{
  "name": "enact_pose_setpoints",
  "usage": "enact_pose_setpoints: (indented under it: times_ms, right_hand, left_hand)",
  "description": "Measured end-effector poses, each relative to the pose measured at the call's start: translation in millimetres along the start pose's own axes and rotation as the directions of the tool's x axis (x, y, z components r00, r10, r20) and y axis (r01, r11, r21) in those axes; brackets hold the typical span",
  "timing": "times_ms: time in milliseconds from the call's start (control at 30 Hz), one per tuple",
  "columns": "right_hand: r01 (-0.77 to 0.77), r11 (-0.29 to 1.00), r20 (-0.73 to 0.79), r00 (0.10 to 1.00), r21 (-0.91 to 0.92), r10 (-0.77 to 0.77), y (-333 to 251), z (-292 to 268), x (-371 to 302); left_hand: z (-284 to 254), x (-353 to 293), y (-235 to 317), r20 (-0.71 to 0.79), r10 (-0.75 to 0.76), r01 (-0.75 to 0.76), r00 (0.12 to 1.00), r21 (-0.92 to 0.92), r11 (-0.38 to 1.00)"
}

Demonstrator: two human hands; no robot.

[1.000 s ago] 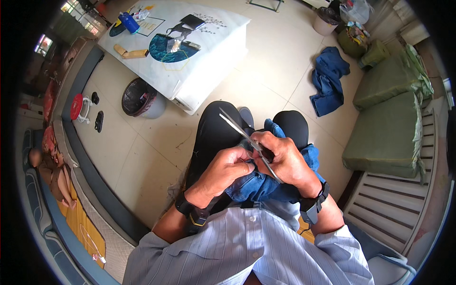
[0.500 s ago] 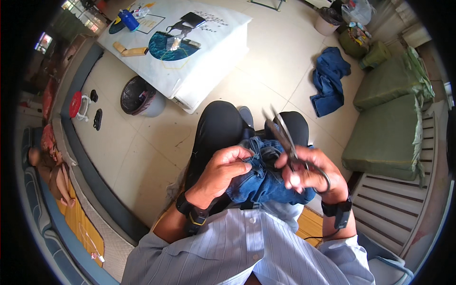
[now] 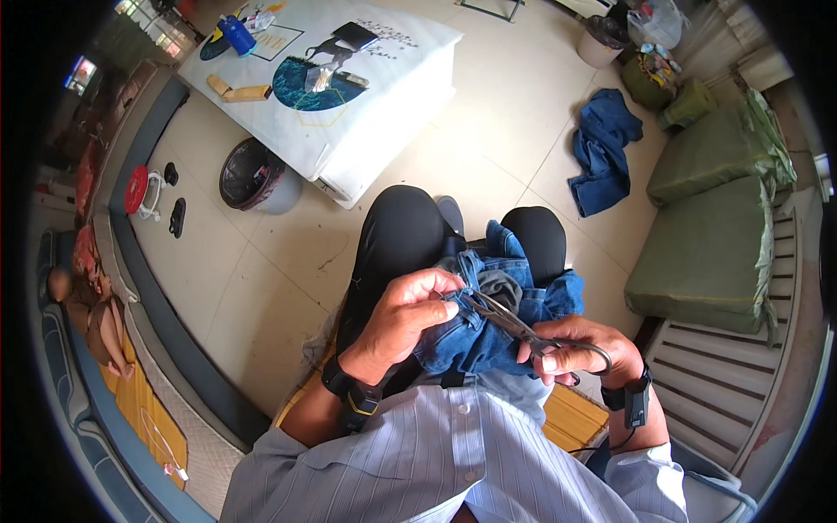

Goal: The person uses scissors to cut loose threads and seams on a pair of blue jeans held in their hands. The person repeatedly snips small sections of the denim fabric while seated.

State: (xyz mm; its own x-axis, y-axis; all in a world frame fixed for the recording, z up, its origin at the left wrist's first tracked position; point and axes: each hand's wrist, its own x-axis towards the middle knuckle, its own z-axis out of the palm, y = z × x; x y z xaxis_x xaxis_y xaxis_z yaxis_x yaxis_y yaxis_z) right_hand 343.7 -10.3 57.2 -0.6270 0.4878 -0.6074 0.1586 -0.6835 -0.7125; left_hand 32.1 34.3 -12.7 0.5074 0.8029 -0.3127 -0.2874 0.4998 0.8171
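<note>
I can't see where the scissors' (image 3: 514, 327) blade tips end; they vanish into the bunched denim (image 3: 475, 336). My right hand's (image 3: 580, 349) fingers (image 3: 549, 359) hide most of the handles.

floor (image 3: 488, 113): tiled | blue garment (image 3: 602, 148) | bin (image 3: 253, 174) | white table (image 3: 384, 96)

A low white table (image 3: 384, 113) stands on the pale tiled floor (image 3: 261, 261), carrying a blue bottle (image 3: 237, 35), a black wallet (image 3: 356, 35) and two tan blocks (image 3: 237, 90). Just beside its near corner sits a round bin (image 3: 253, 179) lined with a black bag. A blue garment (image 3: 603, 150) lies crumpled on the floor, near green cushions (image 3: 711, 227). A red stool (image 3: 139, 189) stands well apart to the left.
</note>
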Motion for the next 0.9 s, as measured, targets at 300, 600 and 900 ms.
enact_pose_setpoints:
  times_ms: [300,600,900]
  right_hand:
    - [-0.001,0.997,-0.004,1.000,0.078,0.001,3.6,-0.9,-0.6]
    - [0.010,0.999,0.023,1.000,0.042,-0.011,4.6,-2.9,2.6]
    - [0.022,0.998,0.008,1.000,0.051,-0.022,10.7,-4.8,3.9]
  left_hand:
    - [1.3,-2.1,1.1,-0.011,-0.032,0.032,0.999,0.007,0.999]
    - [2.9,-2.4,-0.4,-0.003,-0.028,0.028,1.000,0.006,1.000]
    - [2.7,-1.3,-2.2,-0.007,-0.031,0.031,0.999,-0.021,0.999]
